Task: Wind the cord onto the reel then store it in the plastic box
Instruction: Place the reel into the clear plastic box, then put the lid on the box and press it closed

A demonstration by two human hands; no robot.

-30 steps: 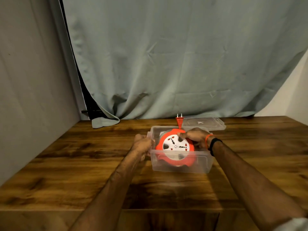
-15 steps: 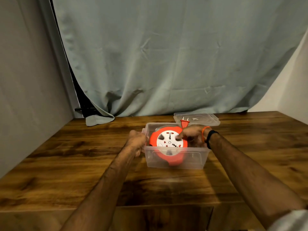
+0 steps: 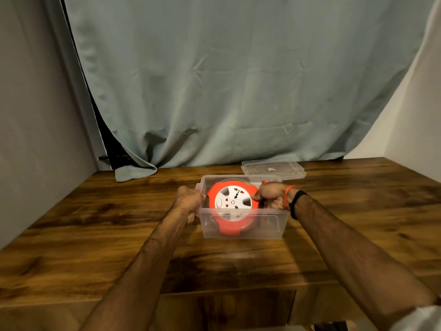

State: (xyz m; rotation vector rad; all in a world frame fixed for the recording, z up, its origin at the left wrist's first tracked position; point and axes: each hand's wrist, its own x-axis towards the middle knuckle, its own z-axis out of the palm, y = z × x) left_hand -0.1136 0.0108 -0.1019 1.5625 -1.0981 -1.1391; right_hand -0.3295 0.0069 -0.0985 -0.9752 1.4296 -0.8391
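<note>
An orange cord reel with a white socket face leans tilted inside the clear plastic box on the wooden table. My left hand grips the box's left rim. My right hand is closed inside the box at the reel's right edge, holding the reel there. A bit of the orange plug peeks out just behind my right hand; the cord itself is hidden.
The box's clear lid lies flat on the table just behind the box, to the right. A grey-green curtain hangs along the table's back edge. Walls close in on the left and right.
The reel has sunk lower into the box, and the plug that stood above the rim is now tucked down behind my right hand. My left hand stays on the rim.
</note>
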